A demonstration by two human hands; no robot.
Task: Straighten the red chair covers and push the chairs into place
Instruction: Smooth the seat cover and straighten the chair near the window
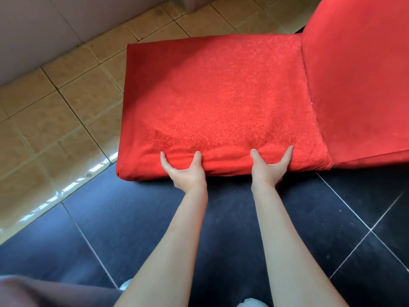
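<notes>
Floor (243, 207) tiles, tan and dark, lie under one red chair (358, 74) whose back rises at right. Its cover (210, 91) looks mostly smooth on the seat, with a few wrinkles near the front edge. Both hands, left (188, 171) and right (269, 168), grip that edge, thumbs on top, fingers tucked beneath. Straightening seems nearly done; pushing the chair in remains.

I have one view only: the head camera, wide-angle, looks steeply down and forward from close above the red chair seat (217, 103), with the floor (132, 229) and both forearms filling its lower half.
</notes>
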